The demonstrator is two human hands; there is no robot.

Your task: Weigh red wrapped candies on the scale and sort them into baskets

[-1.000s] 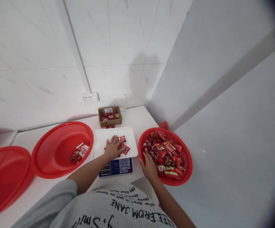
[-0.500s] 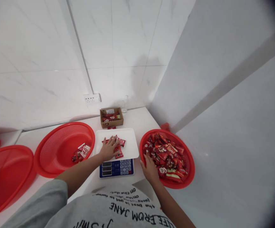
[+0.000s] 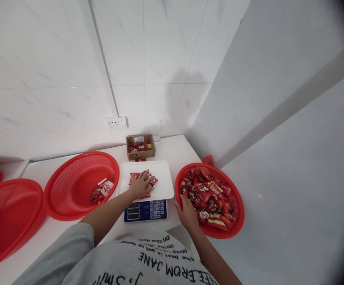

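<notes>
My left hand (image 3: 140, 186) lies palm down with fingers spread over several small red packets (image 3: 152, 181) on the white tray (image 3: 164, 178) of a digital scale. Part of the packets is hidden under the palm. Below the tray shows the scale's blue keypad panel (image 3: 145, 210). My right hand (image 3: 188, 213) is closed round the near left rim of a red plastic basket (image 3: 239, 198), thumb outside and fingers inside. Many red wrapped packets (image 3: 204, 194) fill this basket.
Left of the scale stands a red basket (image 3: 67, 186) with a few packets inside; another red basket (image 3: 20, 221) is farther left. Behind the tray sits a small cardboard box (image 3: 141, 153) of red packets, beside a clear bottle (image 3: 156, 136). Walls (image 3: 166, 107) close off the back and right.
My left hand has shifted slightly right and toward the tray's middle, covering more of the packets, which have been moved closer together. My right hand stays at the basket rim.
</notes>
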